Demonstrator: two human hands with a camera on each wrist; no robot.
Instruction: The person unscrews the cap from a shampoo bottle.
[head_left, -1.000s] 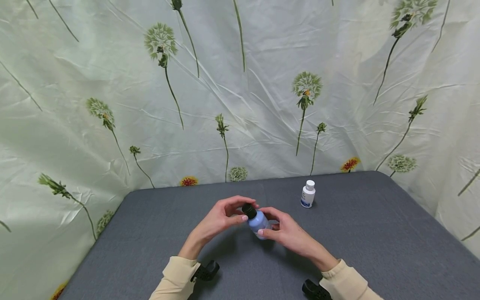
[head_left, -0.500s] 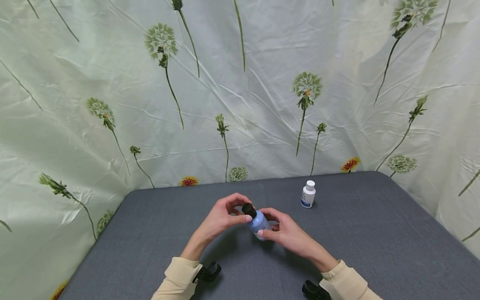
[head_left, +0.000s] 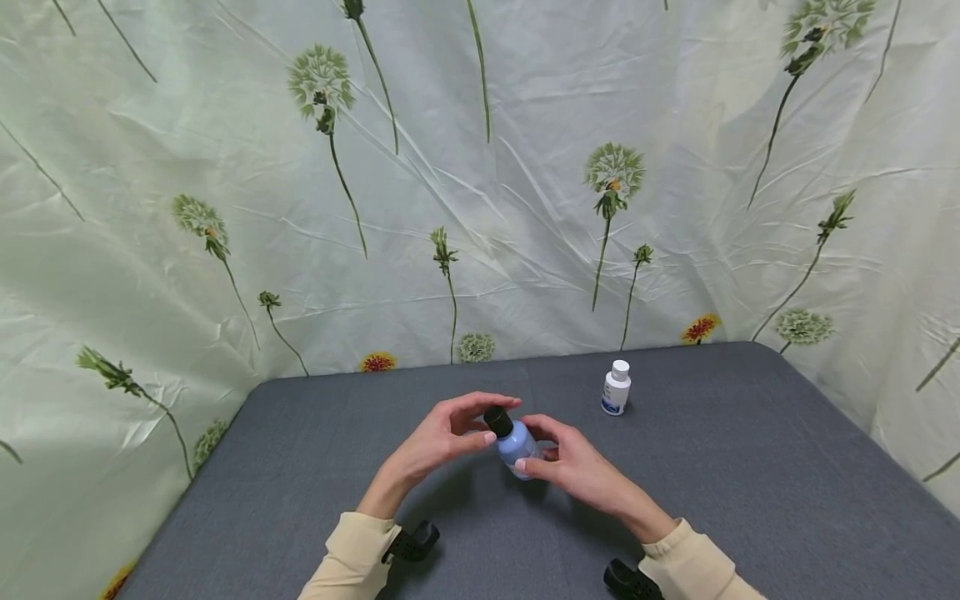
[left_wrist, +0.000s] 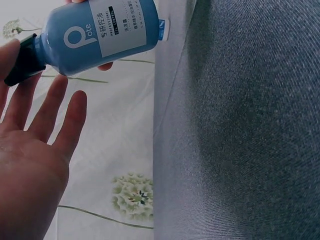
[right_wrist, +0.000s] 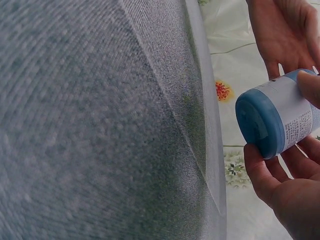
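Observation:
A small blue shampoo bottle [head_left: 514,443] with a black cap [head_left: 498,420] is held up over the table, tilted with its cap toward the left. My right hand [head_left: 581,467] grips its body, thumb on the near side and fingers round the far side; the bottle's base [right_wrist: 259,125] shows in the right wrist view. My left hand [head_left: 438,433] is at the cap, thumb on its near side and forefinger reaching past its far side. In the left wrist view the other left fingers [left_wrist: 75,117] are spread below the printed label [left_wrist: 117,25].
A white bottle [head_left: 616,390] with a blue-and-white label stands upright at the back right of the grey cloth-covered table [head_left: 300,467]. Behind the table hangs a pale curtain [head_left: 510,208] with dandelion prints. Black cameras are strapped at both wrists.
My left hand's fingers drew in round the cap half a second ago, and now the forefinger reaches out past it again. The right hand and bottle stay nearly in place.

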